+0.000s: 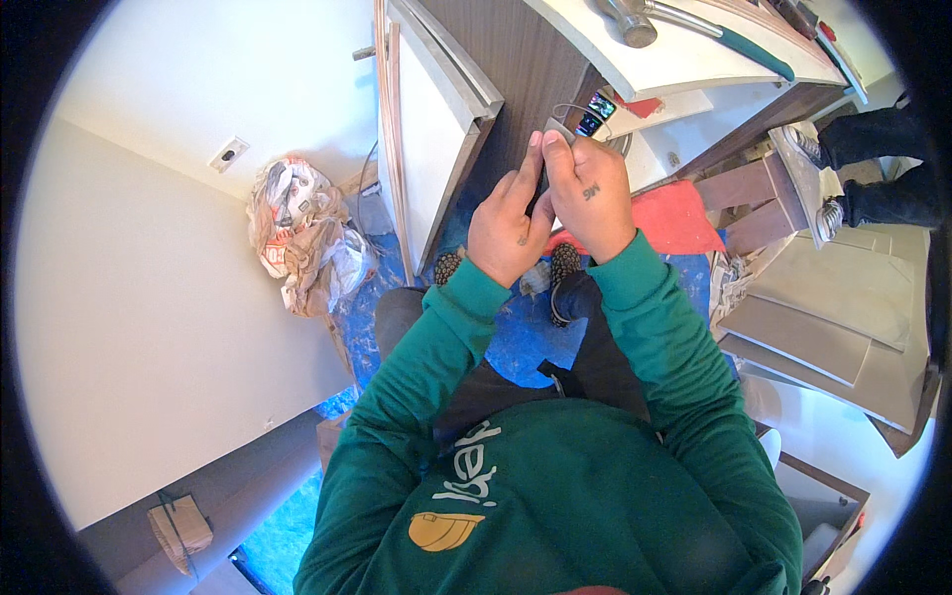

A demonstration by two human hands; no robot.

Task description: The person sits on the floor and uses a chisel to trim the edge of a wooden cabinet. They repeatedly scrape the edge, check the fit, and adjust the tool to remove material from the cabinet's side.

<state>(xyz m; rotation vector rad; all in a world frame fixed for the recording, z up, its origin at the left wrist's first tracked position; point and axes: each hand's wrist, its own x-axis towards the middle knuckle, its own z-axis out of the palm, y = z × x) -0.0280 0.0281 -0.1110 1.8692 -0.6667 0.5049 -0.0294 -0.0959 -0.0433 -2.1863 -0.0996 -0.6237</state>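
Note:
Both my hands are raised together in front of my body, thumbs side by side. A small flat grey piece shows at the fingertips of my right hand, which is closed around it. My left hand is closed against the right one. A dark part shows between the palms, but the fingers hide most of what is held, so its kind cannot be made out. Just beyond the hands, a lit phone and a thin looped cable lie inside a cabinet opening.
A hammer rests on a white panel above. White boards lean at the left, near a plastic bag heap. Red padding lies right of my knees. Another person's legs stand on a wooden bench at right.

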